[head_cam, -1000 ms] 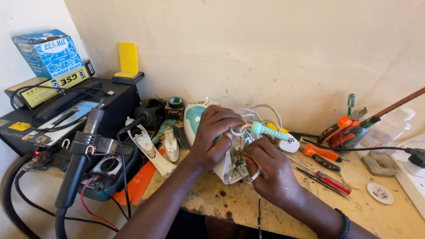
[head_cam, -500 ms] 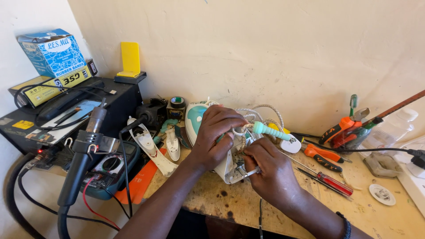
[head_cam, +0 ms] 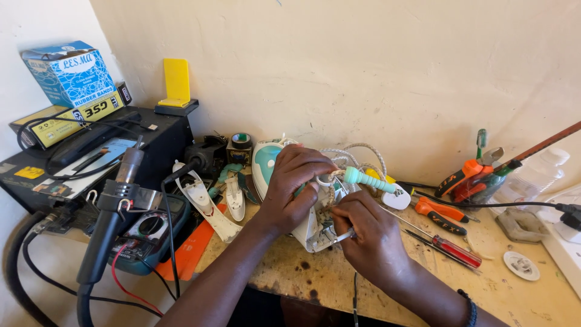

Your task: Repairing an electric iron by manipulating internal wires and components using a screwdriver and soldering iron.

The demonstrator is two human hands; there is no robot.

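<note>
Hands meet over an opened white and teal clothes iron (head_cam: 266,166) on the workbench (head_cam: 339,284). Left hand (head_cam: 293,188) clamps its body from above; right hand (head_cam: 366,233) pinches a thin metal tool (head_cam: 342,236) against its exposed wiring. Beyond the right hand lie 2 screwdrivers (head_cam: 445,212).

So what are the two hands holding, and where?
The left hand clasps the opened white and teal clothes iron over its top. The right hand pinches a thin metal tool near its tip, against the iron.
</note>
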